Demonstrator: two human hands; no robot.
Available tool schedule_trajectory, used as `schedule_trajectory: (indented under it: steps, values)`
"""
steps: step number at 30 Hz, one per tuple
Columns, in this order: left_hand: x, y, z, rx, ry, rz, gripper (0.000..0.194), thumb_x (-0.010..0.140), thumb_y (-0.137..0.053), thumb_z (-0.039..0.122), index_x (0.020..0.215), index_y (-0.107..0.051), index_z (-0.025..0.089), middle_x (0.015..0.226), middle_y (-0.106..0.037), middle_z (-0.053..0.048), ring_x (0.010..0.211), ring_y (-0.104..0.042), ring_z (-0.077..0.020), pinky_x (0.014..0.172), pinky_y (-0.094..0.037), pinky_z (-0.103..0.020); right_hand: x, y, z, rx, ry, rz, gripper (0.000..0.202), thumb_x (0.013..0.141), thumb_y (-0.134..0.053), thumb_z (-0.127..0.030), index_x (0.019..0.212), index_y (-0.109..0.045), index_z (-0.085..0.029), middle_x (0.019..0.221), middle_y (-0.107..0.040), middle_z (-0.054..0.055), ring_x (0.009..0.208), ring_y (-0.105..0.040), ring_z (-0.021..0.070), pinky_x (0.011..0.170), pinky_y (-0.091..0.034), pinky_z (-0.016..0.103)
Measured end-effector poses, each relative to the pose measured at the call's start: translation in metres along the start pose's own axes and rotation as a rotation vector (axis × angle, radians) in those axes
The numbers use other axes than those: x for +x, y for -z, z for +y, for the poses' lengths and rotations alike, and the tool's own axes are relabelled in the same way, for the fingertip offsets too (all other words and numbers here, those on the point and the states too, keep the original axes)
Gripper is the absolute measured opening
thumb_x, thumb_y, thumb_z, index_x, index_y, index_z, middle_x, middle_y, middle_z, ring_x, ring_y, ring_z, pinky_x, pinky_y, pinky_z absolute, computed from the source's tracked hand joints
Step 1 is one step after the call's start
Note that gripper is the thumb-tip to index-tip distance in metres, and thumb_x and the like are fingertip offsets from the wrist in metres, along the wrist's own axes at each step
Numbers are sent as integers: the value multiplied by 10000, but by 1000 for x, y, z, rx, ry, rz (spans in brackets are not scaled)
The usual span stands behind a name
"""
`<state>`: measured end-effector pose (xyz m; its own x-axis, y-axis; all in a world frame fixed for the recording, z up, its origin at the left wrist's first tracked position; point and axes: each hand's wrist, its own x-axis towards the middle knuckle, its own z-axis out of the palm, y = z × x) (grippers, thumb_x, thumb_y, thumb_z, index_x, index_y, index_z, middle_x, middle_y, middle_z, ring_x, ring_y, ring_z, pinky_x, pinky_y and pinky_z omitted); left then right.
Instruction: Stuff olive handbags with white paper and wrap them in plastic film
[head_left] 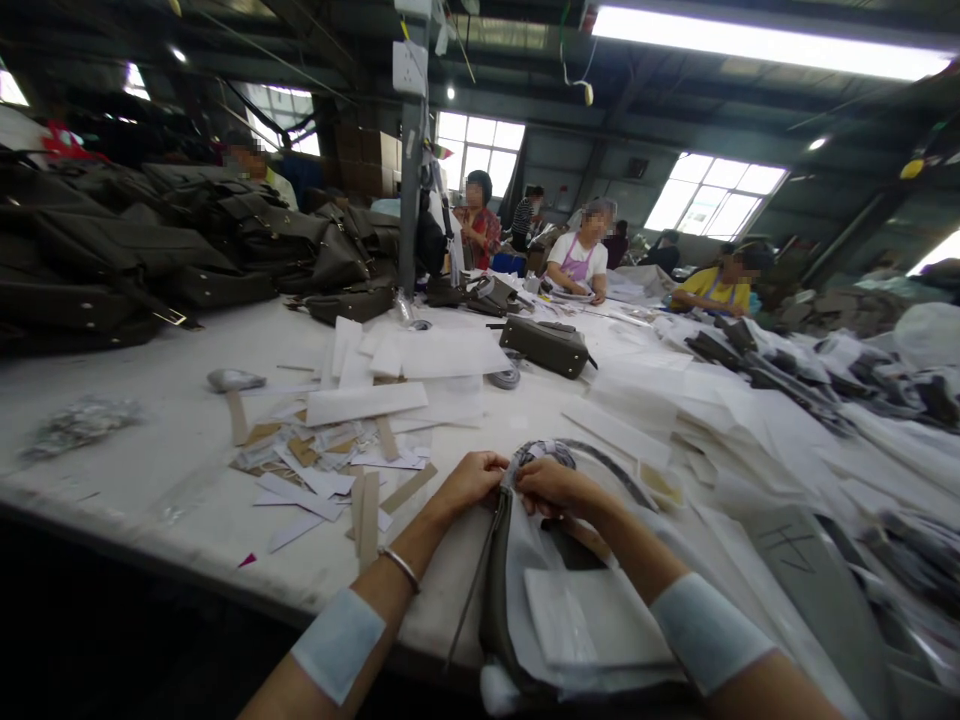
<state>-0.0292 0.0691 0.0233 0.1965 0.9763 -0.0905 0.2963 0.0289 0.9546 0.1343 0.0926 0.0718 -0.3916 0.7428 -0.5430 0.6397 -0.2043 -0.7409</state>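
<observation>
A dark olive handbag (pixel 491 600) lies at the table's front edge, with white sheet material (pixel 592 615) over its near face. At its top curves a handle (pixel 611 468) that looks wrapped in grey-white covering. My left hand (pixel 480 478) pinches the bag's upper left corner, by the base of the handle. Close beside it, my right hand (pixel 555 487) has its fingers bent and closed on the same part of the bag. The exact spot between the fingertips is hidden. A thin dark strip (pixel 472 590) hangs down along the bag's left side.
Paper and card strips (pixel 322 470) litter the table left of my hands. Another dark bag (pixel 544 345) lies farther back. Dark bags are heaped (pixel 112 250) at left; wrapped pieces pile up (pixel 847 370) at right. Co-workers (pixel 581 255) sit across the table, near a post (pixel 410 180).
</observation>
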Motion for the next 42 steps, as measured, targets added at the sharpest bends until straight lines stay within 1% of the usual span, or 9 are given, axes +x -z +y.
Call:
schedule_trajectory:
  steps: [5, 10, 15, 19, 23, 28, 32, 38, 42]
  values:
    - [1, 0, 2, 55, -93, 103, 296, 697, -611, 244, 947, -742, 157, 989, -730, -85, 935, -654, -236, 844, -489, -300, 4, -2, 1, 203, 3, -100, 198, 782, -473, -209, 588, -500, -180, 436, -464, -51, 329, -339, 60, 341, -308, 165]
    - [1, 0, 5, 105, -134, 70, 280, 761, -527, 278, 896, -746, 168, 802, -729, -47, 736, -650, -204, 694, -484, -270, 5, 1, 0, 327, 11, -113, 194, 784, -466, -189, 592, -489, -174, 436, -438, -57, 346, -344, 50, 351, -294, 138]
    - [0, 10, 3, 187, -181, -9, 243, 764, -514, 273, 808, -744, 208, 772, -728, -12, 762, -634, -194, 721, -446, -250, 8, 3, -2, 333, -23, -97, 153, 768, -488, -126, 638, -566, -151, 505, -560, -25, 366, -444, 67, 357, -367, 155]
    - [0, 12, 2, 277, -162, 41, 179, 738, -528, 222, 658, -686, 207, 675, -679, -26, 692, -588, -189, 698, -394, -265, 4, 2, -3, 275, -8, -102, 186, 783, -491, -100, 631, -588, -146, 513, -580, -18, 386, -475, 75, 382, -402, 168]
    - [-4, 14, 7, 298, -126, 142, 131, 740, -545, 234, 676, -657, 214, 695, -653, -34, 705, -570, -196, 702, -364, -282, 1, 9, -3, 187, 40, -62, 71, 738, -625, -108, 682, -639, -148, 536, -600, -30, 456, -526, 86, 430, -412, 170]
    - [0, 21, 7, 155, -104, 172, 152, 716, -538, 305, 637, -609, 197, 639, -597, -5, 660, -541, -175, 649, -379, -270, -8, 28, -4, 113, 73, 13, 314, 619, -786, -117, 923, -718, -155, 604, -637, -49, 502, -535, 81, 449, -393, 162]
    - [1, 24, 4, -46, -89, 141, 207, 706, -538, 364, 652, -607, 176, 653, -619, -12, 658, -559, -166, 669, -437, -276, -13, 31, 2, 114, 81, 18, 377, 589, -806, -145, 953, -710, -152, 647, -648, -36, 504, -548, 89, 447, -416, 176]
    - [-8, 22, 11, -291, -74, 109, 303, 728, -566, 471, 662, -559, 176, 681, -629, -22, 668, -578, -152, 750, -486, -301, -17, 18, 15, 174, 112, 131, 415, 646, -784, -212, 1031, -634, -171, 591, -562, -77, 440, -496, 81, 398, -389, 180]
    - [-9, 20, 13, -363, -72, 58, 339, 703, -633, 498, 654, -540, 175, 630, -590, 2, 622, -552, -136, 699, -467, -278, -30, 12, 13, 287, 165, 90, 402, 746, -741, -389, 1063, -625, -170, 741, -637, -18, 561, -608, 116, 535, -513, 241]
